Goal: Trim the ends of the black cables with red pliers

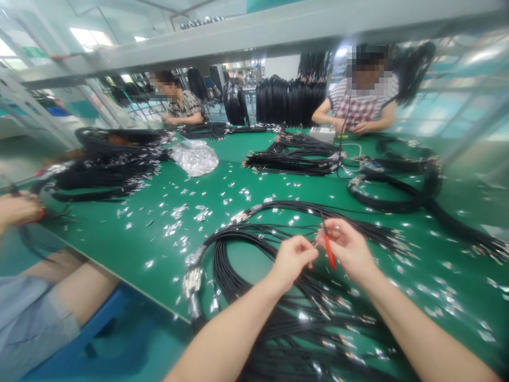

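Near the middle of the green table, my left hand (295,258) is closed in a pinch on the end of a thin black cable; the tip shows as a small pale bit between the two hands. My right hand (350,245) is closed on a slim red-handled tool (330,251) with a dark narrow tip pointing up and away. Its exact kind is too blurred to tell. Under and around both hands lies a looped bundle of black cables (226,260), with light stripped ends fanning out to the right and pale connectors (193,280) gathered at the left.
Small silvery scraps (202,212) litter the green table (131,254). A clear bag (195,158) sits beside piled cables (107,164) at the left. More cables (294,159) lie farther back. A shelf beam (238,45) crosses overhead. Co-workers sit across and at left.
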